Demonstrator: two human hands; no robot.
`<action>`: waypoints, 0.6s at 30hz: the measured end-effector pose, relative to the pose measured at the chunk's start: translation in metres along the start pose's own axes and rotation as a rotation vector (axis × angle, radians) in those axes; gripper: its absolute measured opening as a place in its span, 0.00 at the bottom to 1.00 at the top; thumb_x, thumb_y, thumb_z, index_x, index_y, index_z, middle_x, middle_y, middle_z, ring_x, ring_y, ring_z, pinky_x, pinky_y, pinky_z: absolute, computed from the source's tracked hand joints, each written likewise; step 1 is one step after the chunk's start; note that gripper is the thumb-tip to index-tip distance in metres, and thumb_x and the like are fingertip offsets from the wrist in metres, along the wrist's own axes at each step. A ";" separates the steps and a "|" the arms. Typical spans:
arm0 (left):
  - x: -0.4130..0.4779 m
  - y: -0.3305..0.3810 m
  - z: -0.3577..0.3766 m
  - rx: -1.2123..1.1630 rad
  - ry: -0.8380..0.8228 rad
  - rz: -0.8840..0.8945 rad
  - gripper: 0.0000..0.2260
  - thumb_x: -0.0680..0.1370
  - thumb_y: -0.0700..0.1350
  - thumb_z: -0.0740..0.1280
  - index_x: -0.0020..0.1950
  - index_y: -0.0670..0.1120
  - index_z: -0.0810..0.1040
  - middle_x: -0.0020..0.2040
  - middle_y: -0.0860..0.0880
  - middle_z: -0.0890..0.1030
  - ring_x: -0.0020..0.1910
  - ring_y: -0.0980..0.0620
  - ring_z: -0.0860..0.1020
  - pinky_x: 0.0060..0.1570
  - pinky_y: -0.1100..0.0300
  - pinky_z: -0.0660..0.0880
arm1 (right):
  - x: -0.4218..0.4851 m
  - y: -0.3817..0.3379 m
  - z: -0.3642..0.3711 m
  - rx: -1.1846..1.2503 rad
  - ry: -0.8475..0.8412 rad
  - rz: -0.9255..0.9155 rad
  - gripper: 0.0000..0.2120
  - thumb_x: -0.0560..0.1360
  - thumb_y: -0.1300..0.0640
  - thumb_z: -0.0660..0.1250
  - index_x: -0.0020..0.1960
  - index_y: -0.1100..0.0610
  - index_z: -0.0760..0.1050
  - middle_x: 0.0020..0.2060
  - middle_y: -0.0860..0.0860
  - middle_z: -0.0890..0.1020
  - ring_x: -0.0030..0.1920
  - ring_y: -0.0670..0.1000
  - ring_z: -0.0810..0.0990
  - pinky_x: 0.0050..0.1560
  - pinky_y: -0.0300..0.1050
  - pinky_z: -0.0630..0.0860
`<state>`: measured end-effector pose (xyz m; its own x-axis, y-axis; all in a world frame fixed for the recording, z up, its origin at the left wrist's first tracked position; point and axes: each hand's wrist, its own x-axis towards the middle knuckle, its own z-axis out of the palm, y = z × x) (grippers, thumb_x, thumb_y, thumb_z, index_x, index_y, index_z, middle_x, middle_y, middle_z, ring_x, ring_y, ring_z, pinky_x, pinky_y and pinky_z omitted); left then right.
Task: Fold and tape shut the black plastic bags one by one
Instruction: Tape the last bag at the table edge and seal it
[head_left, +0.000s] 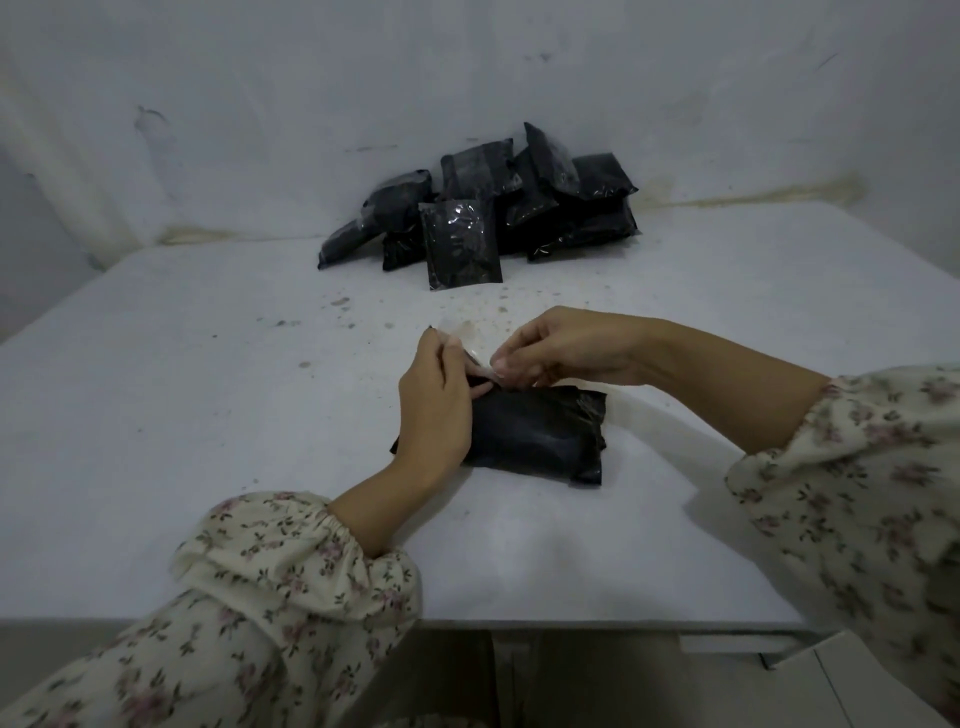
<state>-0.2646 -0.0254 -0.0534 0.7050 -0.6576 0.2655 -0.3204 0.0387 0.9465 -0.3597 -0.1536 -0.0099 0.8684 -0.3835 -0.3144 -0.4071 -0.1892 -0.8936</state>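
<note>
A folded black plastic bag (540, 436) lies flat on the white bench (208, 395), its glossy surface creased and its long side running left to right. The left hand (436, 400) covers the bag's left end, wrist low over the near-left corner and fingers curled upward. The right hand (566, 345) reaches in over the bag's far edge with its knuckles raised. Both hands pinch a strip of clear tape (467, 340), which is held just above the bag's far-left corner. The left thumb and fingertips hold one part of it and the right fingertips hold the part nearest the bag. Whether the strip already touches the plastic cannot be told, because the fingers hide that spot.

Well beyond the bag, against the white wall (260, 104), sits a pile of black plastic bags (550, 208) heaped on one another. One flat bag (460, 244) leans at the front of the heap, its clear film catching light. Dark specks dot the bench between the pile and the folded bag. Floral sleeves (291, 582) cover both forearms, which come in from the near side of the bag.
</note>
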 end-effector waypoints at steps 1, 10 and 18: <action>0.001 -0.001 0.000 0.004 -0.003 -0.005 0.12 0.84 0.41 0.54 0.41 0.44 0.68 0.38 0.47 0.76 0.41 0.53 0.78 0.44 0.64 0.79 | 0.002 0.000 0.001 -0.011 0.001 0.008 0.14 0.75 0.59 0.69 0.55 0.68 0.78 0.41 0.56 0.79 0.42 0.50 0.73 0.46 0.38 0.72; 0.016 0.003 -0.019 0.327 -0.111 0.047 0.10 0.81 0.47 0.62 0.40 0.52 0.76 0.45 0.51 0.73 0.43 0.60 0.72 0.44 0.78 0.64 | 0.002 0.003 0.002 -0.060 -0.049 0.045 0.07 0.77 0.56 0.66 0.47 0.59 0.79 0.40 0.53 0.80 0.40 0.48 0.77 0.42 0.37 0.77; 0.020 0.001 -0.028 0.220 -0.201 -0.062 0.13 0.82 0.49 0.59 0.38 0.51 0.71 0.39 0.50 0.75 0.41 0.54 0.73 0.46 0.59 0.69 | 0.007 -0.004 0.004 0.122 0.013 0.130 0.18 0.82 0.46 0.54 0.55 0.60 0.73 0.39 0.57 0.80 0.36 0.52 0.79 0.37 0.44 0.80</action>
<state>-0.2330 -0.0178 -0.0416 0.5954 -0.7901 0.1458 -0.4250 -0.1558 0.8917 -0.3513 -0.1521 -0.0092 0.8068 -0.4091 -0.4263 -0.4776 -0.0266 -0.8782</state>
